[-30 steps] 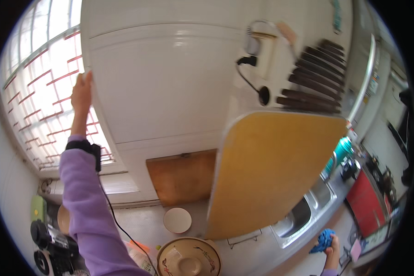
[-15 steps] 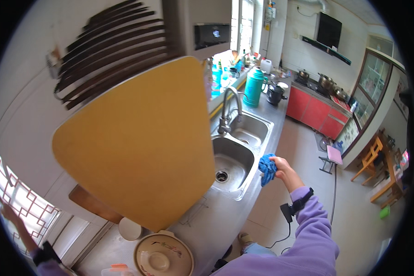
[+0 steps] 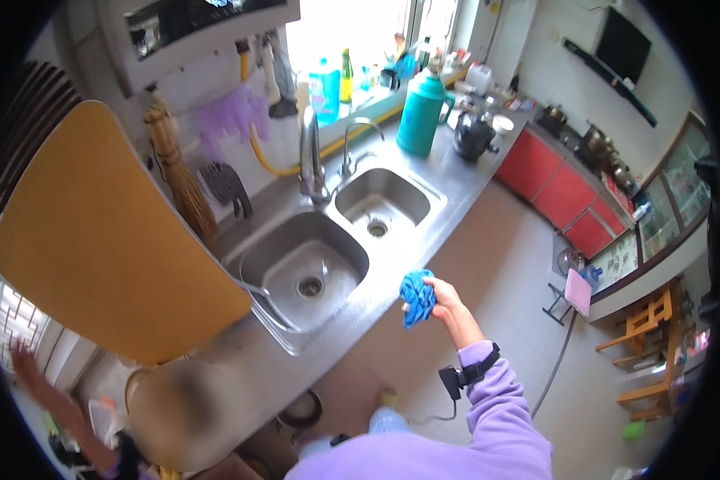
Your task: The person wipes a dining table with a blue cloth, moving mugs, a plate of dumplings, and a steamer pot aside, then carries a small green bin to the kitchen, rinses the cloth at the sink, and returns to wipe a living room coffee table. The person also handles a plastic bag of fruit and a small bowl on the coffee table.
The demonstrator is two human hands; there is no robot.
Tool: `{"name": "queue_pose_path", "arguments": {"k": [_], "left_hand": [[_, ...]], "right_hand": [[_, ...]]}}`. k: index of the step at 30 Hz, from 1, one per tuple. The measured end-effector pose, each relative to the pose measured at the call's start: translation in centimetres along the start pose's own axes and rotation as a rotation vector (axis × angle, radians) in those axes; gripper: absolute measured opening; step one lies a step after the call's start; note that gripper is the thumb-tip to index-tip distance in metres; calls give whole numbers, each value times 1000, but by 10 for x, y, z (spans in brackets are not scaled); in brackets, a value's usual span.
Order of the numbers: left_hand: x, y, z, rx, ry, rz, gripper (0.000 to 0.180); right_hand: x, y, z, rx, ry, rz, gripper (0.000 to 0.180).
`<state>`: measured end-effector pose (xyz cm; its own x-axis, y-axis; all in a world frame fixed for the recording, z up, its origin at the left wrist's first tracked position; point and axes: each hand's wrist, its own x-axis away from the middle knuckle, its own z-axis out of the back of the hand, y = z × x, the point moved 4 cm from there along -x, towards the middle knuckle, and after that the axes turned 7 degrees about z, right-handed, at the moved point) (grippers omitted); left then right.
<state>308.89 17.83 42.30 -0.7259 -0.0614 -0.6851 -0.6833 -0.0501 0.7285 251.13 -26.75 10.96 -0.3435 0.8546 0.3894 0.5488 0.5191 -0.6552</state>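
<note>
The fingers (image 3: pixel 434 290) of my right hand (image 3: pixel 444 298) are curled tight around a bunched blue cloth (image 3: pixel 417 298), which hangs just right of the frame's centre, at the front edge of the steel counter (image 3: pixel 448 200) and just off the near corner of the larger sink basin (image 3: pixel 304 268). In this single head view, the cloth is clear of the metal, touching neither counter nor basin as far as I can tell. My left hand (image 3: pixel 26 362) sits far down at the lower left edge, blurred, fingers seemingly spread and holding nothing, though the blur keeps me from being certain. Above it the big yellow cupboard door (image 3: pixel 108 240) fills the left of the frame. The tap (image 3: pixel 310 156) stands at upper centre between the two basins, with a teal flask (image 3: pixel 420 112) and a dark kettle (image 3: pixel 474 138) further along the counter at the upper right. I judge that I am bringing the cloth to the sink area, the wiping or rinsing itself not yet begun. The next move calls for carrying the cloth left and up in the frame, over the basin rim or flat onto the steel, keeping my grip closed.
</note>
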Motion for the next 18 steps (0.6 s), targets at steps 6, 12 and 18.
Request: {"name": "queue_pose_path", "arguments": {"k": [6, 12, 18], "left_hand": [[278, 68, -222, 416, -641, 502, 25], [471, 51, -367, 729, -743, 1854, 40], [504, 5, -427, 1055, -567, 1898, 31]], "right_hand": [[-43, -8, -7, -88, -34, -128, 30], [-101, 29, -132, -63, -239, -256, 37], [-150, 31, -167, 1011, -473, 48, 54]]}}
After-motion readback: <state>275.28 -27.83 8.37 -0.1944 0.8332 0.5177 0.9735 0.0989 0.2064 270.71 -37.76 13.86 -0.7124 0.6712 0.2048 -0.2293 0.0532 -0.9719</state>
